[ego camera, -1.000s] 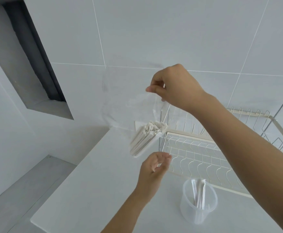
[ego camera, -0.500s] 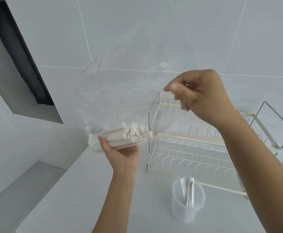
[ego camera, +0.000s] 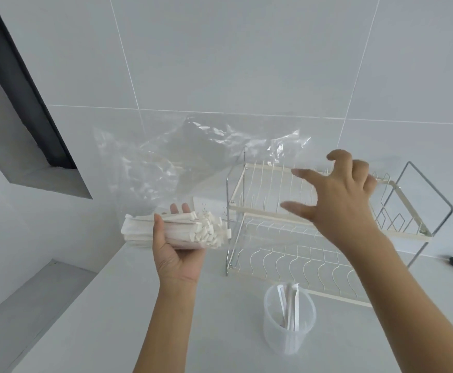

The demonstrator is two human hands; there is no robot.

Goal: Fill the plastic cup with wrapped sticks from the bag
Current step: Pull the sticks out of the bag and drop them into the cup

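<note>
Above the white counter (ego camera: 112,305), the left hand (ego camera: 177,251) cradles the bundle of wrapped sticks (ego camera: 174,231) inside the clear bag (ego camera: 166,162), fingers curled around it. The right hand (ego camera: 341,200) hovers over the dish rack (ego camera: 314,254), fingers spread, holding nothing. The plastic cup (ego camera: 288,329), holding a few sticks, stands in front of the rack.

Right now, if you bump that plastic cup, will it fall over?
Probably, yes. The plastic cup looks thin and see-through, so likely light. It stands tall and narrow, holding only a few wrapped sticks leaning above its rim, which may make it tippy.
</note>
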